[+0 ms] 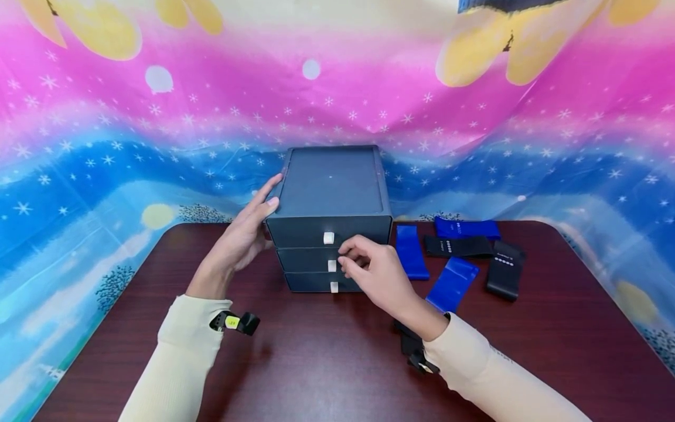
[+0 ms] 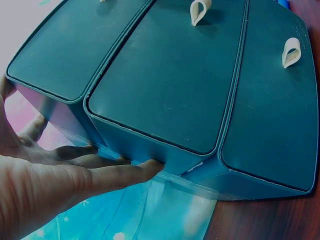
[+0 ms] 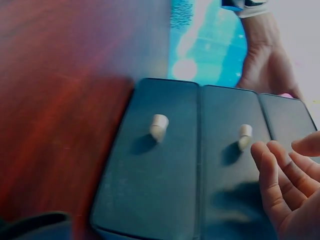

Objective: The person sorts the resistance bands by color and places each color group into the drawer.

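Observation:
A dark blue-grey box of three drawers [image 1: 331,181] stands on the table, all of its drawers closed. Each drawer front has a small white loop pull, such as the top pull [image 1: 329,238], the middle pull [image 1: 331,266] and the bottom pull [image 1: 334,287]. My left hand [image 1: 237,240] rests against the box's left side with its fingers extended, as the left wrist view confirms. In front of the drawers, my right hand [image 1: 379,272] hovers close to the top and middle pulls. Its fingers are loosely bent, hold nothing, and appear apart from the pulls in the right wrist view.
Right of the box lie blue bands [image 1: 412,252] and black bands [image 1: 504,271], some printed with white marks. Another black item [image 1: 408,340] is partly under the right wrist. A patterned cloth [image 1: 337,88] hangs behind the brown table [image 1: 316,363].

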Demonstrator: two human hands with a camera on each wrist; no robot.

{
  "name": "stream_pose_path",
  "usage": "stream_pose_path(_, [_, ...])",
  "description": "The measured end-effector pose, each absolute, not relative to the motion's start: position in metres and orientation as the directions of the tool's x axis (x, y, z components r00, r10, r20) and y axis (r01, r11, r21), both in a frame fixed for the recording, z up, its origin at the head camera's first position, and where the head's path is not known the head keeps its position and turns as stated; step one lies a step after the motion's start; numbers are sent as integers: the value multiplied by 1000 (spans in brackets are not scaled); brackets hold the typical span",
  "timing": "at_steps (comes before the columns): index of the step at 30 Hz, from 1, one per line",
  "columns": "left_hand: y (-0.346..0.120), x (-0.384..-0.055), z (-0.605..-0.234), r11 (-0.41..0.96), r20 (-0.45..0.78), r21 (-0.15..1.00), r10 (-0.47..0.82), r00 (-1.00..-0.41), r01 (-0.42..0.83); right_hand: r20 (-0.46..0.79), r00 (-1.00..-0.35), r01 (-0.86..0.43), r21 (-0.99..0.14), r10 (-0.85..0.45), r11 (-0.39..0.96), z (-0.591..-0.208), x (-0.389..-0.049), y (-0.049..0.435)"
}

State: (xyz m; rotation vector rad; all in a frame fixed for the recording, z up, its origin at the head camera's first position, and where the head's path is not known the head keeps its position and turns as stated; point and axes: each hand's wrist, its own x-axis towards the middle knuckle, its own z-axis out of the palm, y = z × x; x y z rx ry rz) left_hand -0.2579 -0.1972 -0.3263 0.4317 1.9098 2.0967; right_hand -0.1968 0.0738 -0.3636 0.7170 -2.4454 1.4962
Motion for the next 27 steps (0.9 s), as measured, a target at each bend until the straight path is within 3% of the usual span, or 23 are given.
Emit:
stream_pose_path(14, [-197, -259, -327, -113, 39, 994, 398, -917, -7, 234, -907, -388, -786, -350, 482, -382, -202, 64])
stream_pose_path(27, [-198, -259, -327, -110, 39, 994, 401, -915, -6, 267, -899, -419, -756, -348, 503, -381, -198, 62])
